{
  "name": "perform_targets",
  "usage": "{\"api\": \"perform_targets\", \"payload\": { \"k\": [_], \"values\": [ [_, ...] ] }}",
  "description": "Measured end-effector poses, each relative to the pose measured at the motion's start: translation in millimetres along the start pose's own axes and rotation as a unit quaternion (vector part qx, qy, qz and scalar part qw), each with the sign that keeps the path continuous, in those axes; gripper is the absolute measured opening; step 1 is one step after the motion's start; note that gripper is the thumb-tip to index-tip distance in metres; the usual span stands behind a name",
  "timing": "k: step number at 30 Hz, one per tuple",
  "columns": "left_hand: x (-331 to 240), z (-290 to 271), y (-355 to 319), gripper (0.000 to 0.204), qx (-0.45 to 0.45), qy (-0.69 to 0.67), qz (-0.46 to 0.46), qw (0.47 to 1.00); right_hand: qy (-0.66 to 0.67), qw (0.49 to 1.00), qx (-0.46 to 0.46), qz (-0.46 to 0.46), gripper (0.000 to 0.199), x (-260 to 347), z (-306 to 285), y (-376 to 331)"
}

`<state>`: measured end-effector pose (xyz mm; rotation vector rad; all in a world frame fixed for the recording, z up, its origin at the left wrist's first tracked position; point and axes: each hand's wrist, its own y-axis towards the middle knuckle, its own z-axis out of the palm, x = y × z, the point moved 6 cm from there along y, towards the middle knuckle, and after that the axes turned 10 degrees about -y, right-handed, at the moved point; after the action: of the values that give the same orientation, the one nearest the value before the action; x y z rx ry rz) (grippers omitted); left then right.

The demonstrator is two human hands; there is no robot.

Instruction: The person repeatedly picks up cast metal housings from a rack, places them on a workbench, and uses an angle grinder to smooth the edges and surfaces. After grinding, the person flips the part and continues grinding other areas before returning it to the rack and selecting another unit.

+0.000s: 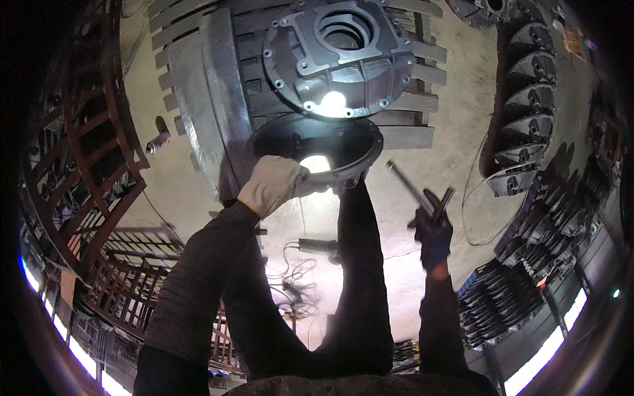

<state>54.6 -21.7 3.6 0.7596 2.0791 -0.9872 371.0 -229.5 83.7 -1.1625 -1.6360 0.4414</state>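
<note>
My left hand, in a pale work glove, is closed over the near rim of a dark, bowl-shaped metal housing. The housing is tilted so its hollow inside shows, with a bright spot of light on its wall. Behind it rests a larger flanged metal casing with a square face, a round bore and bolt holes round its edge. My right hand, in a dark glove, is held out to the right of the housing, closed around a slim metal rod-shaped tool. Its far end points toward the housing without touching it.
A slatted pallet lies under the castings, with a long metal plate at its left. A spray can lies on the floor. A corded power tool and tangled cable sit below. Stacked castings line the right; metal racks the left.
</note>
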Motion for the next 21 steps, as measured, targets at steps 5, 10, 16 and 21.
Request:
{"api": "perform_targets", "payload": {
  "k": [5, 10, 16, 21],
  "values": [
    [14, 18, 5, 0.050, 0.084, 0.043, -0.087, 0.992, 0.263, 0.958, -0.073, 0.087, 0.028, -98, -1, 208],
    [14, 21, 10, 0.059, 0.060, 0.031, -0.078, 0.995, 0.565, 0.746, 0.345, -0.074, 0.018, -131, 53, 331],
    [7, 13, 9, 0.046, 0.083, 0.029, -0.086, 0.992, 0.224, 0.953, -0.019, 0.203, 0.034, -274, 64, 299],
    [0, 7, 14, 0.056, 0.040, 0.045, -0.029, 0.998, 0.048, 0.983, 0.159, 0.083, 0.041, -229, 169, 203]
  ]
}}
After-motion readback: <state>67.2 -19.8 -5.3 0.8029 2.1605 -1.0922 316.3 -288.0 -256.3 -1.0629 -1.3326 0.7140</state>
